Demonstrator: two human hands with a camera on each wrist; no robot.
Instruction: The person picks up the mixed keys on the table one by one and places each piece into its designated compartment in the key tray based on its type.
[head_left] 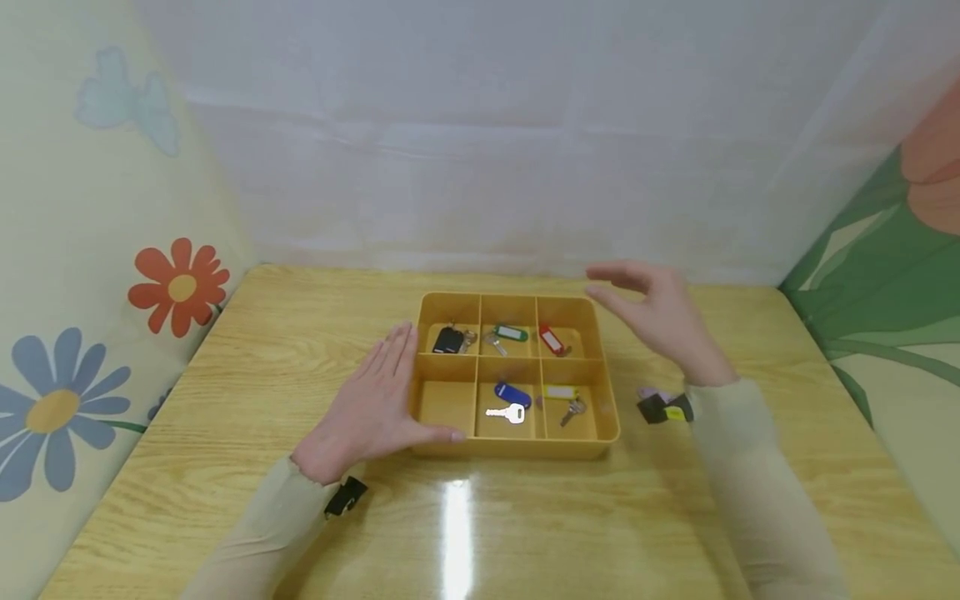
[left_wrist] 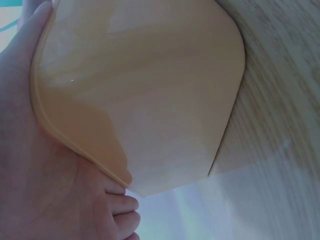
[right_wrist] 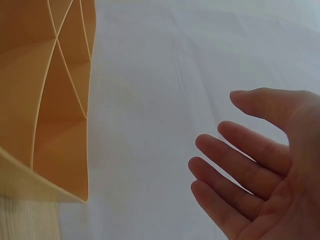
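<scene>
A yellow-orange tray (head_left: 510, 450) with six compartments sits on the wooden table. My left hand (head_left: 375, 400) rests along its left side, fingers straight at the rim and thumb on the front edge. Past the tray's back right corner, my right hand (head_left: 648, 312) is raised with fingers loosely bent, holding nothing. In the back row lie a black key fob (head_left: 448, 340) with keys, a green key tag (head_left: 511, 333) with a key, and a red key tag (head_left: 551, 339). A blue key tag (head_left: 513, 394) with a bright key (head_left: 506, 413) and a yellow key tag (head_left: 561, 392) with keys lie in front.
A black piece (head_left: 346, 498) shows at the left sleeve. Beside the right sleeve is a black item (head_left: 654, 408) with yellow and purple parts, kind unclear. A white cloth wall (head_left: 480, 183) stands behind the table (head_left: 300, 333); flower-printed panels flank it.
</scene>
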